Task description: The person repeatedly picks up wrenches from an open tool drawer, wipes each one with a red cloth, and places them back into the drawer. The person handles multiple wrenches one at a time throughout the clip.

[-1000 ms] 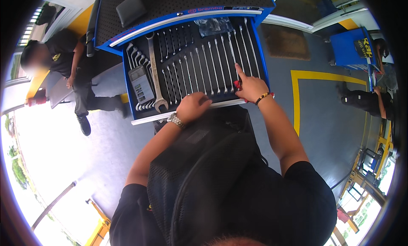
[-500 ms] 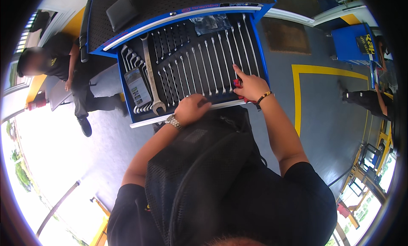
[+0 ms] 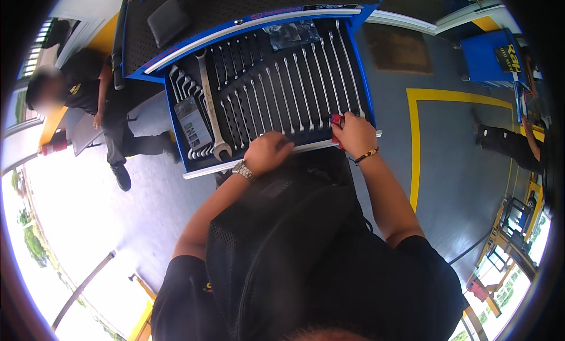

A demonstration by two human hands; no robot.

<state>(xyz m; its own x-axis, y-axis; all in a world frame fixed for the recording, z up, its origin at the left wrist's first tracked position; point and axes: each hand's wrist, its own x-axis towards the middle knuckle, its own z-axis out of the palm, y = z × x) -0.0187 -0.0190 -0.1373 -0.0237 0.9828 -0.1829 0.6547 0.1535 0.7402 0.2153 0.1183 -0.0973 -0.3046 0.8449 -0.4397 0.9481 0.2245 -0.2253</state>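
The drawer [image 3: 206,171] open, wrenches [image 3: 210,105] lined up, my right hand [image 3: 357,135] clamps a red item [image 3: 336,120] by the front edge, left hand's [image 3: 266,155] closure unclear.

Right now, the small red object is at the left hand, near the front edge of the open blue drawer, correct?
No: the head view shows the small red object at the right hand, not the left hand, near the front edge of the open blue drawer.
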